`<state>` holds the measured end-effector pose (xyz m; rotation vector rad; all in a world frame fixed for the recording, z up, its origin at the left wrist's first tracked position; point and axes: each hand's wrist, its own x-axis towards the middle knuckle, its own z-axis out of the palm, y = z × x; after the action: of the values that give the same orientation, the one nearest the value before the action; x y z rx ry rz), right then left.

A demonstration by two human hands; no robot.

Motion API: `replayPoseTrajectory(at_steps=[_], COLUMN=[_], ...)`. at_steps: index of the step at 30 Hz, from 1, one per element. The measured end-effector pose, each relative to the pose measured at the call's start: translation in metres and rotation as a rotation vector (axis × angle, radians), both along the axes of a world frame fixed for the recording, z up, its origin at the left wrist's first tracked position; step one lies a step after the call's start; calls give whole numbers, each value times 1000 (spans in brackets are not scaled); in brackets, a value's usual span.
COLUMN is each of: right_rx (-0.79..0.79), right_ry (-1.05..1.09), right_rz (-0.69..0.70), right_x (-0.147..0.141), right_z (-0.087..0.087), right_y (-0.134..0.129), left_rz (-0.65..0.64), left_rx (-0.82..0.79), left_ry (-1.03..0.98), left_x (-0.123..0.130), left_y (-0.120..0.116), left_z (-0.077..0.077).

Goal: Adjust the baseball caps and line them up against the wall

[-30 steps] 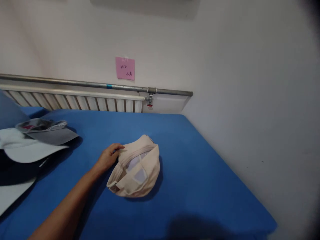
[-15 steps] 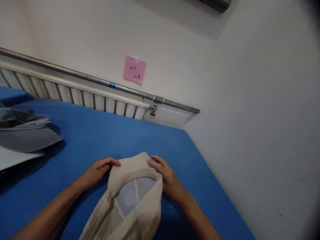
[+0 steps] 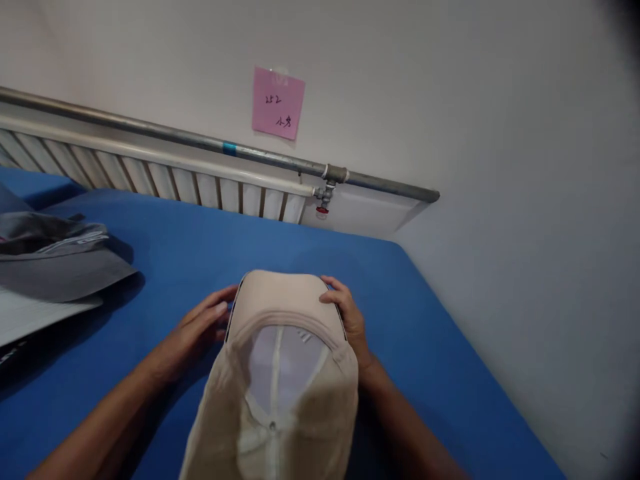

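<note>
A beige baseball cap [image 3: 283, 293] is held with its inside toward me and its brim pointing away. The white seams and pale lining of its crown show. My right hand [image 3: 350, 320] grips the right edge of the brim, fingertips on the near face and the rest of the hand behind it. At the left edge, my left hand [image 3: 195, 333] has its fingers stretched toward the brim, and their tips reach its edge. Whether those tips press on the brim is hidden. The lower part of the cap runs out of view.
Grey and white caps [image 3: 65, 267] lie stacked at the left on the blue table [image 3: 240, 240]. Behind the table are a white radiator [image 3: 200, 183], a metal pipe [image 3: 165, 137] and a red-handled valve [image 3: 323, 210]. A pink note [image 3: 278, 103] is taped to the wall.
The cap has turned to face me more squarely, its brim now higher in view. My left hand has loosened from the brim's face to its edge, while the right keeps hold.
</note>
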<state>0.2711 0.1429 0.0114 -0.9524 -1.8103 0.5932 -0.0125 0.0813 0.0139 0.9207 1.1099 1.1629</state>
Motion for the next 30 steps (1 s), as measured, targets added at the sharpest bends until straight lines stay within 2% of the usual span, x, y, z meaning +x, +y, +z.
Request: replayPoseTrajectory(at_steps=[2, 4, 11, 13, 17, 20, 22, 26, 30], right_rx=[11, 12, 64, -27, -387, -571, -606, -620, -500], right_ry=[10, 21, 119, 175, 444, 526, 433, 123, -297], right_rz=[-22, -24, 116, 84, -51, 41, 106, 95, 70], right_x=[-4, -8, -44, -50, -43, -37, -40, -53, -51], right_z=[9, 14, 19, 19, 18, 24, 32, 52, 68], right_y=[1, 4, 28, 33, 32, 21, 11, -8, -15], left_rz=[-172, -232, -142, -60, 117, 256, 315, 349, 356], left_rx=[-60, -79, -270, -228, -70, -17, -3, 22, 63], left_ry=[31, 128, 206, 291, 450, 562, 605, 661, 676], left_x=[-9, -16, -4, -3, -4, -2, 1, 4, 1], left_y=[-8, -15, -14, -12, -10, -11, -12, -13, -13], left_z=[3, 7, 23, 24, 27, 33, 37, 40, 42])
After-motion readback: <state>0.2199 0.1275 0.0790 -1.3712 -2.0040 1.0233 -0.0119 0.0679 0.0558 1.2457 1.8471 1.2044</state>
